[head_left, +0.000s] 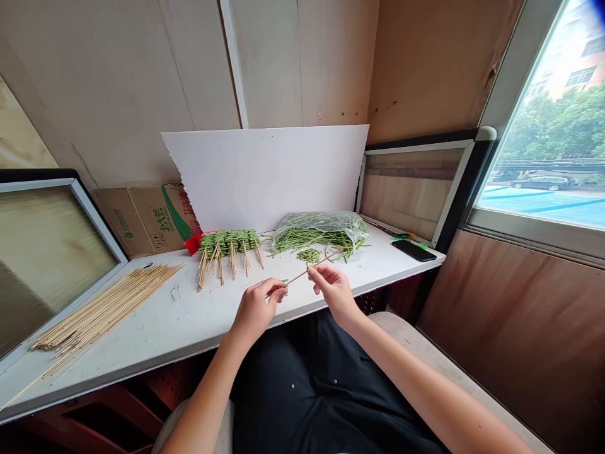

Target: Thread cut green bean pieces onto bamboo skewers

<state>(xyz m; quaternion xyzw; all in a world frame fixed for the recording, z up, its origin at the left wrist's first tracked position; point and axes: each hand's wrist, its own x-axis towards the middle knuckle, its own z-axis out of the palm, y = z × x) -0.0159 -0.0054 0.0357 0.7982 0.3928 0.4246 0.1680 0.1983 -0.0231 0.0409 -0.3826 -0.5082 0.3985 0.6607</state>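
My left hand pinches the near end of a thin bamboo skewer that slants up to the right over the white table. My right hand is closed on the skewer's middle, with a small green piece at its fingertips. Just beyond the hands lies a little heap of cut green bean pieces. Finished green skewers lie in a row at the back. A clear plastic bag of long green beans sits to their right.
A pile of bare bamboo skewers lies at the table's left. A cardboard box and a white board stand against the wall. A black phone rests at the right end, beside a window.
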